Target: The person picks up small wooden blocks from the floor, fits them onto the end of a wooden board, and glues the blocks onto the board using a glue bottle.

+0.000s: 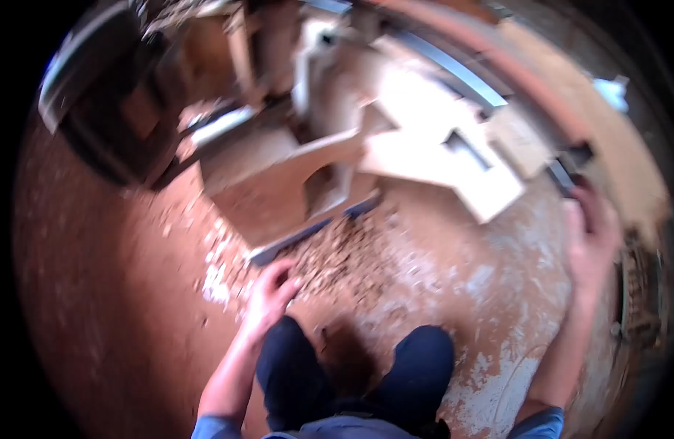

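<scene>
My left hand point(269, 294) hovers over the near edge of a heap of wood shavings point(351, 263), its thumb and fingers apart with nothing between them. Just beyond it stands a box-like wooden piece point(260, 194) with a curved cut-out in its front and a dark strip along its base. My right hand point(594, 230) reaches out to the far right, blurred, with curled fingers. Its fingertips meet the end of a short shiny strip with dark edges point(561, 175); what exactly they hold is unclear.
Pale boards point(424, 157), one with a rectangular slot, lie in the middle beyond the shavings. A long metal bar point(454, 69) rests farther back. At upper left stands a dark rounded object point(103, 110). My knees point(424, 358) are close to the dusty floor point(154, 293).
</scene>
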`<state>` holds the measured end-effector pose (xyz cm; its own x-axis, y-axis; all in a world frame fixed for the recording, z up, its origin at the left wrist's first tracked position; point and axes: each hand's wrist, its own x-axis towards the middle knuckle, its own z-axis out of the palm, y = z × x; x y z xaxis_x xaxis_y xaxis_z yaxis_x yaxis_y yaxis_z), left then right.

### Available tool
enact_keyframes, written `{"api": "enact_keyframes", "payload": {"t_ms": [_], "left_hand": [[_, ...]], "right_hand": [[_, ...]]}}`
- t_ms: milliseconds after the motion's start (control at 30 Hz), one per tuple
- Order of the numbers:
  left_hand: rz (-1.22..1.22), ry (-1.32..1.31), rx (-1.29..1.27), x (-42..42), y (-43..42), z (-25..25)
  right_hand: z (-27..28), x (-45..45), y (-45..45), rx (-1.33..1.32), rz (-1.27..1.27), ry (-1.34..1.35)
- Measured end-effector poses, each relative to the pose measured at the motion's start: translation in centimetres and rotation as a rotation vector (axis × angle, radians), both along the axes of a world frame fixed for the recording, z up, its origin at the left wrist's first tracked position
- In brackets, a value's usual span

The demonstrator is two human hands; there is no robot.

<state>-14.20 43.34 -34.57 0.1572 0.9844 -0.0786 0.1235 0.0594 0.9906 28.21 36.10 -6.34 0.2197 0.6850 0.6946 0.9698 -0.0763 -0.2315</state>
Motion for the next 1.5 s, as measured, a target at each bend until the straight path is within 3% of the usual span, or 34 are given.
{"api": "enact_keyframes", "payload": {"t_ms": [33, 67, 100, 133, 300, 367, 467, 633, 667, 700, 733, 833, 900, 967, 1067, 1133, 1167, 1300, 1400, 1433, 1500], "left_hand": [[-0.026, -0.182, -0.086, 1.4, 0.0, 2.5], [-0.067, -0.123, -0.101, 2.1, -0.6, 3.7], [-0.105, -0.207, -0.068, 2.6, -0.6, 4.1], [-0.132, -0.198, -0.058, 3.3, -0.7, 4.4], [-0.195, 0.052, 0.084, 5.9, -0.9, 7.6], [-0.22, 0.056, 0.196, 6.4, 0.0, 7.6], [-0.223, -0.042, 0.182, 8.3, -0.5, 11.6], [-0.225, 0.211, 0.464, 9.1, 0.0, 13.1], [-0.206, 0.392, 0.722, 9.5, -0.9, 15.3], [-0.194, 0.288, 0.643, 9.3, -0.5, 14.3], [-0.179, 0.169, 0.328, 9.0, -1.0, 14.0], [-0.054, 0.075, 0.329, 6.7, -0.8, 11.7], [0.03, -0.096, 0.186, 4.0, -0.7, 9.6], [0.152, 0.019, 0.022, 0.0, -0.5, 5.9], [0.358, -0.003, -0.187, -4.9, -2.1, 1.3], [0.502, 0.014, -0.338, -9.1, -3.6, -4.7], [0.572, 0.005, -0.397, -11.0, -4.8, -7.4], [0.723, -0.041, -0.679, -17.8, -11.2, -17.6], [0.797, -0.046, -0.862, -19.5, -15.9, -23.3], [0.81, -0.012, -0.892, -19.5, -17.2, -24.8], [0.773, 0.037, -0.918, -19.2, -19.0, -26.9]], "right_hand": [[-0.4, -0.2, 0.2, 0.03, -0.006, 0.071], [-1.0, 1.4, 0.0, 0.086, 0.011, -0.191], [-0.9, 1.4, 0.3, 0.124, 0.091, -0.16], [-0.7, 1.2, 0.4, 0.155, 0.182, -0.133], [0.6, 0.1, 0.6, 0.277, 0.129, -0.264], [1.1, -0.2, 0.4, 0.3, 0.122, -0.268], [0.7, 0.1, 0.6, 0.315, 0.151, -0.247], [-0.5, 1.0, 1.3, 0.224, 0.071, -0.324], [-0.6, 1.1, 1.2, 0.2, 0.078, -0.289], [-0.5, 1.0, 1.0, 0.163, 0.096, -0.249], [-0.3, 0.8, 0.8, 0.136, 0.105, -0.198], [0.1, 0.7, 0.5, 0.055, 0.075, -0.126], [-0.1, 0.5, 0.7, 0.176, 0.012, -0.303], [-0.3, 1.4, 0.6, 0.086, -0.047, -0.217], [-1.0, 3.3, 1.0, 0.086, -0.118, -0.308], [-0.9, 2.9, 0.9, 0.063, -0.131, -0.253], [0.6, 1.5, 1.4, 0.138, 0.167, -0.546], [0.2, -0.7, 0.9, 0.09, 0.054, 0.048], [0.7, 1.7, 1.1, 0.103, 0.137, -0.22], [0.5, 1.2, 1.2, 0.108, 0.124, -0.102], [0.8, 1.6, 1.3, 0.093, 0.117, -0.169]]}}
